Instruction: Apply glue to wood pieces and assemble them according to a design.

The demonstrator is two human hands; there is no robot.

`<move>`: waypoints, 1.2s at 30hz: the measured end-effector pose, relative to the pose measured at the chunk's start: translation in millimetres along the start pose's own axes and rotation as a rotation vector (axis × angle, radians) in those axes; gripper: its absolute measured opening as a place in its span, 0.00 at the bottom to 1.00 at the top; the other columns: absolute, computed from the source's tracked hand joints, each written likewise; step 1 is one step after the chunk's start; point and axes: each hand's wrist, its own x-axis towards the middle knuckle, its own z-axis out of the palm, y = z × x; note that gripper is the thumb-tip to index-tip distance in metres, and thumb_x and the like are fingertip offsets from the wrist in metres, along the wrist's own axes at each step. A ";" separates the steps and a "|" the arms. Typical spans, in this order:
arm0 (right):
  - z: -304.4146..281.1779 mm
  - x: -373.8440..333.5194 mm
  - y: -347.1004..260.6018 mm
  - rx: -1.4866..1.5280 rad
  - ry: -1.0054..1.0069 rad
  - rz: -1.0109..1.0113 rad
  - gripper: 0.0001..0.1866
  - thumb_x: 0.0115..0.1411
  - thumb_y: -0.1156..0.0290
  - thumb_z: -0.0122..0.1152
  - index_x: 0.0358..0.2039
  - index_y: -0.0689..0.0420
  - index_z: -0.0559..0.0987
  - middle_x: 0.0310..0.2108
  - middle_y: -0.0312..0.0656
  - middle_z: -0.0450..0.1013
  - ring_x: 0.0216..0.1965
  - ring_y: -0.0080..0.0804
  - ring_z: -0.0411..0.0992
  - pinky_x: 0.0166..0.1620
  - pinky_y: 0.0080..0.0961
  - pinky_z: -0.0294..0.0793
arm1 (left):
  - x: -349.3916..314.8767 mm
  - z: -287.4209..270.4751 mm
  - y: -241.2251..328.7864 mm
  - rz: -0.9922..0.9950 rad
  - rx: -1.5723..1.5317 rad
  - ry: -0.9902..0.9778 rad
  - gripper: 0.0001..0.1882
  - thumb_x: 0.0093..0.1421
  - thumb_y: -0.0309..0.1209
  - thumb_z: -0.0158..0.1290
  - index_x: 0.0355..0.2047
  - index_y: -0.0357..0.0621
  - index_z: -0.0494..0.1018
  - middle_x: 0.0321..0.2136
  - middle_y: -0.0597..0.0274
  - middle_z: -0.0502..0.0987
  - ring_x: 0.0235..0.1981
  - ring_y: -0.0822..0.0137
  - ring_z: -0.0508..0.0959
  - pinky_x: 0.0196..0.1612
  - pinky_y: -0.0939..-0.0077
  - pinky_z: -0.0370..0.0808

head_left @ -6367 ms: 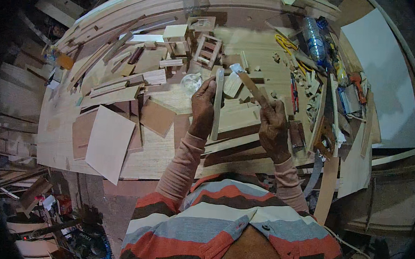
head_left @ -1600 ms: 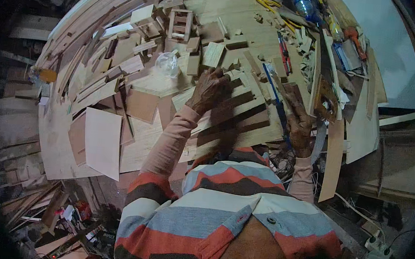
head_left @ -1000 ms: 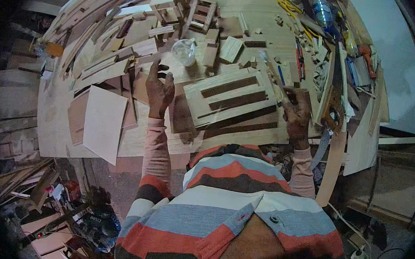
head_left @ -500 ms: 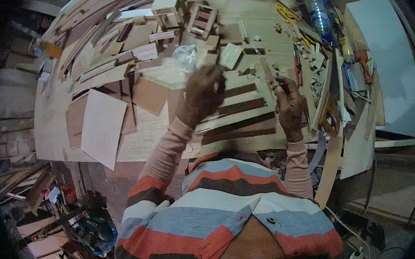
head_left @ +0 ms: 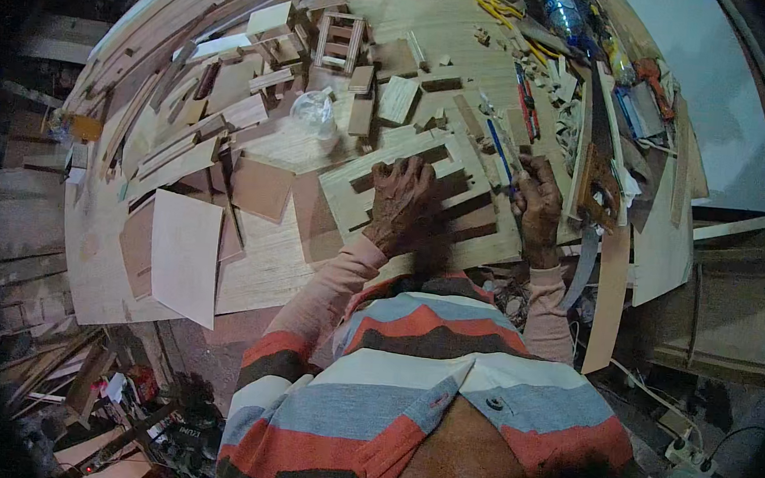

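My left hand (head_left: 401, 200) is closed, its fingers curled down over a pale wooden frame (head_left: 340, 198) with dark slots between its bars. The fingertips are partly hidden against the frame. To the right of it, my right hand (head_left: 538, 206) pinches a slim blue-handled tool (head_left: 500, 151), its pale tip slanting up and away over the bench. I cannot make out the tool's exact kind. A flat wooden strip (head_left: 468, 117) lies left of that tip. Beyond the frame are small wooden blocks (head_left: 399, 100) and a clear plastic bag or cup (head_left: 313, 115).
Wood strips and offcuts (head_left: 157, 151) crowd the bench's left side, with a white panel (head_left: 186, 250) near its front. Toward the right lie red and blue pens (head_left: 526, 102), a handsaw (head_left: 598, 189) and a plastic bottle (head_left: 562, 12). Small slatted wooden models (head_left: 339, 43) stand at the back.
My left hand has come down and right onto the slotted frame, uncovering the frame's far left part. The view has shifted; my right hand still has the slim tool.
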 end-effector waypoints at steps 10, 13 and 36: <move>-10.6 -18.5 4.3 -0.023 -0.083 0.090 0.14 0.69 0.70 0.52 0.54 0.55 0.76 0.30 0.30 0.71 0.23 0.12 0.60 0.24 0.13 0.60 | -1.1 0.6 -0.7 0.017 -0.009 -0.140 0.24 0.51 0.50 0.61 0.42 0.49 0.74 0.41 0.58 0.71 0.39 0.57 0.75 0.43 0.49 0.63; -24.3 -25.4 4.7 -0.073 -0.118 0.157 0.15 0.69 0.70 0.52 0.55 0.55 0.76 0.32 0.29 0.72 0.23 0.11 0.61 0.25 0.13 0.61 | -0.7 -3.1 -0.4 -0.017 -0.095 -0.205 0.22 0.53 0.48 0.60 0.43 0.50 0.74 0.40 0.58 0.72 0.39 0.54 0.76 0.43 0.48 0.63; 50.6 -27.8 -22.2 -0.395 -0.248 -0.449 0.22 0.71 0.72 0.49 0.65 0.56 0.71 0.49 0.41 0.77 0.48 0.29 0.74 0.54 0.27 0.71 | -6.6 -65.9 -57.1 -1.042 -1.717 0.074 0.20 0.71 0.37 0.51 0.57 0.38 0.74 0.29 0.66 0.75 0.25 0.76 0.73 0.29 0.80 0.72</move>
